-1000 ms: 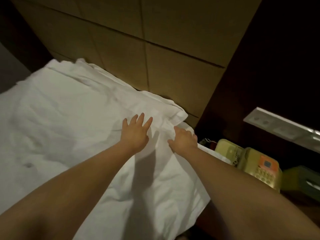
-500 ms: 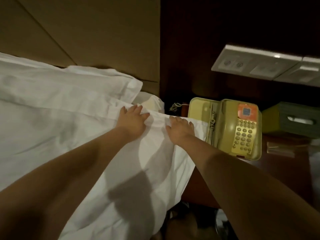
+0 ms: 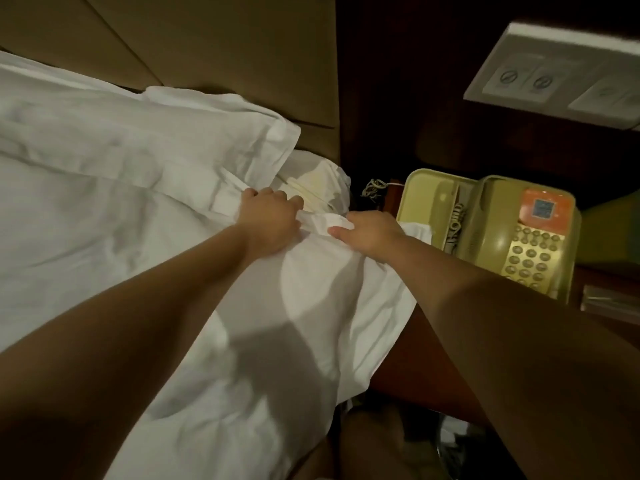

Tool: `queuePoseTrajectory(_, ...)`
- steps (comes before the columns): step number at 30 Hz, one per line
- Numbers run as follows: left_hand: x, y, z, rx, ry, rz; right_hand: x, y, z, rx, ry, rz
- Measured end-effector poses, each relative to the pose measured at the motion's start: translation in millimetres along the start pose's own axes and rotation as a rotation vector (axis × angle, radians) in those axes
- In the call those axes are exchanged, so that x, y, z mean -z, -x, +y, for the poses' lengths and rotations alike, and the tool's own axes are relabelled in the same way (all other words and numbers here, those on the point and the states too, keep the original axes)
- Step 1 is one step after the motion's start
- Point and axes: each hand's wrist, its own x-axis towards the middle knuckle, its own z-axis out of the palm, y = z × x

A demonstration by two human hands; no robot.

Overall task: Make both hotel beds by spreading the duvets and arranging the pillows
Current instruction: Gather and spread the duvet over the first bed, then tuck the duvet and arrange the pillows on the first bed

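A white duvet (image 3: 214, 341) covers the bed and hangs over its right side. My left hand (image 3: 268, 220) grips the duvet's top edge, fingers curled over the fold. Just to its right, my right hand (image 3: 372, 233) pinches the same bunched edge near the corner. A white pillow (image 3: 166, 140) lies flat behind the hands against the tan headboard (image 3: 207, 46). The bare mattress corner (image 3: 311, 181) shows between pillow and duvet edge.
A yellow-green telephone (image 3: 491, 230) sits on the dark wooden nightstand (image 3: 408, 341) right beside the bed. A white switch panel (image 3: 561, 74) is on the dark wall above it. A tangled cord (image 3: 372, 188) lies behind the phone.
Both hands went from lying flat on the duvet to curling around its top edge, bunching the fabric. The view has swung right and closer to the bed corner and telephone.
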Motion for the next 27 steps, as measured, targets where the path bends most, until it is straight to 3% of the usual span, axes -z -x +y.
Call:
queuePoseTrajectory(10, 5, 91, 12, 0.113, 0.085, 0.104, -5, 97, -27, 0.118, -0.154, 0.027)
queuePoseTrajectory(18, -5, 178, 15, 0.219, 0.161, 0.207, -25, 166, -67, 0.155, -0.27, -0.115)
queuePoseTrajectory(23, -13, 242, 33, 0.43, 0.585, 0.431, -39, 219, -108, 0.197, -0.239, 0.078)
queuePoseTrajectory(27, -22, 309, 65, 0.523, 1.121, 0.362, -71, 285, -145, 0.212, -0.36, 0.218)
